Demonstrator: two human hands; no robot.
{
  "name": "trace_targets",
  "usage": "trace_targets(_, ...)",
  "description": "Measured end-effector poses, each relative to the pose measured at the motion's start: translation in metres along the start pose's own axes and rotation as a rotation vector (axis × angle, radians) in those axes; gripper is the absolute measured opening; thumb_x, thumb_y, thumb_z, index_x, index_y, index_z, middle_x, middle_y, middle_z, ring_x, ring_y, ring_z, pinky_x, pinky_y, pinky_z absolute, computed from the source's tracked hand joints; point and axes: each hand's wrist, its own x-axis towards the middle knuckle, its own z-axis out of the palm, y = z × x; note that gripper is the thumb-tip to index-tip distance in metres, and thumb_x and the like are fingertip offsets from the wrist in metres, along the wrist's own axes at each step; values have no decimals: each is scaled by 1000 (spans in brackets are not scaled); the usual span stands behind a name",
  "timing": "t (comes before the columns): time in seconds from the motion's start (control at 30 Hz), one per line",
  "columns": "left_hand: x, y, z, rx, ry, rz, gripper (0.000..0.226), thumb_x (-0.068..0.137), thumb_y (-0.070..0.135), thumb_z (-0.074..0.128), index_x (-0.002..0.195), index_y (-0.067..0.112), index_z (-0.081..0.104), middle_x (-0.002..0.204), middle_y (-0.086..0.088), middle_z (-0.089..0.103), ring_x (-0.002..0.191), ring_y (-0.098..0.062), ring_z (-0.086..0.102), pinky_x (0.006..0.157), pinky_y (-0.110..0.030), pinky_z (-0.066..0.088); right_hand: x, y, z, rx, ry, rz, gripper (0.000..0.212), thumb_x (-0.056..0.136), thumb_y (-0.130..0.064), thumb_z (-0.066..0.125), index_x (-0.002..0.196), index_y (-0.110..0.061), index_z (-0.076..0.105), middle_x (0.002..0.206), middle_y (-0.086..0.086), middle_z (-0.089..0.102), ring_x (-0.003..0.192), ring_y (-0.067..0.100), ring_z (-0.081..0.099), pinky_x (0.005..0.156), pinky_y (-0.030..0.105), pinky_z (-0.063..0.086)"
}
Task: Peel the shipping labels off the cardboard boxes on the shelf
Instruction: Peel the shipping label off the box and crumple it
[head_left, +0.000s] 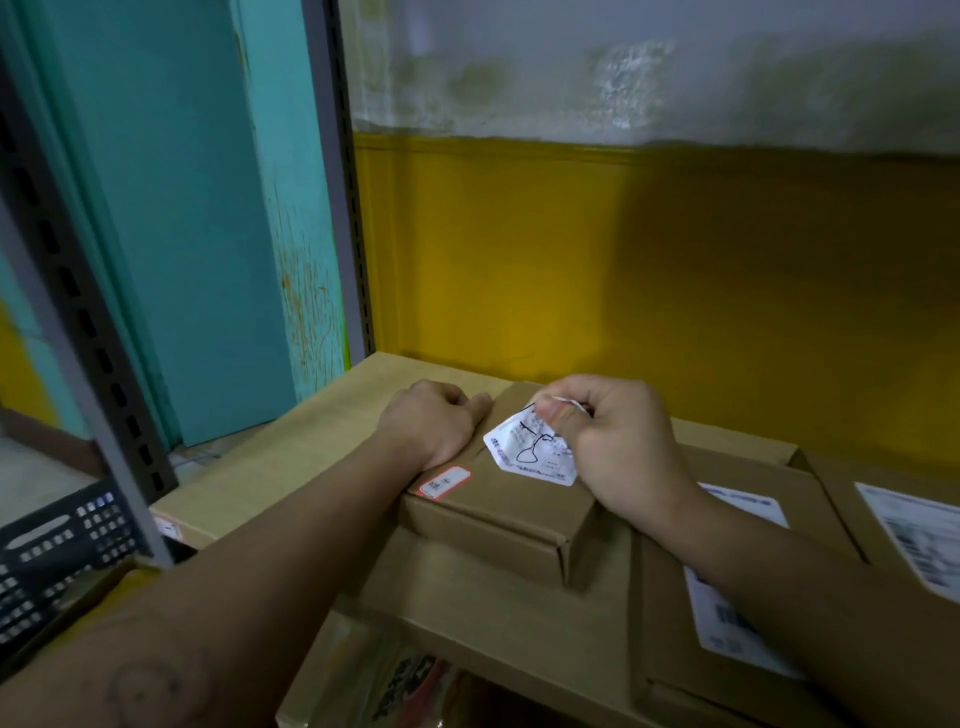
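Currently mid-peel. Right hand (613, 441) pinches the shipping label (530, 452), thumb on top; the far part is lifted and creased, the near edge looks still stuck to the small box (498, 514). Left hand (431, 421) grips that box's far-left edge, steadying it. The small box sits on a wider box (467, 613).

Judgement: this label is roughly half off and the others look untouched.

Count:
- two hands
- one label in peel
- one red-edged sticker (444, 482)
- one far-right label (914, 535)
- two white patches either side of the right forearm, possibly one label
- at least five boxes
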Motion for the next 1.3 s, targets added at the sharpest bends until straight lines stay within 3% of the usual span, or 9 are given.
trace_targets(0.13,-3,1,0,3,3,-8,43,93,55,48,88,19,71,96,-7,71,98,-27,63,91,-41,50,0,-1,1,-8,10,17,20,79,-35,58,59,-39,61,64,-14,66,67,6,62,70,32,48)
trace_targets(0.3,-7,4,-1,-10,20,-23,43,92,54,50,92,16,71,101,-9,71,103,-29,62,92,-37,49,2,0,0,25,25,43,32,87,-14,67,65,-37,64,68,-19,65,70,9,63,70,29,50)
trace_targets(0.53,-6,6,-2,28,42,-15,42,94,52,49,94,16,70,97,-7,70,95,-25,61,86,-35,49,3,1,0,126,5,127,14,89,-13,65,78,-18,72,73,-6,70,67,9,65,60,23,48)
trace_targets(0.93,-5,5,-1,22,50,-24,38,95,51,50,94,18,68,78,4,62,84,-16,59,74,-29,43,4,2,-1,205,17,182,22,89,-11,64,71,-21,72,71,1,71,68,19,68,63,32,51)
trace_targets(1.3,-9,10,-2,239,147,91,32,94,50,48,84,24,64,84,1,66,80,-19,61,72,-33,52,5,-2,-3,287,32,230,30,90,-6,61,65,-20,70,65,1,69,61,14,65,59,25,48)
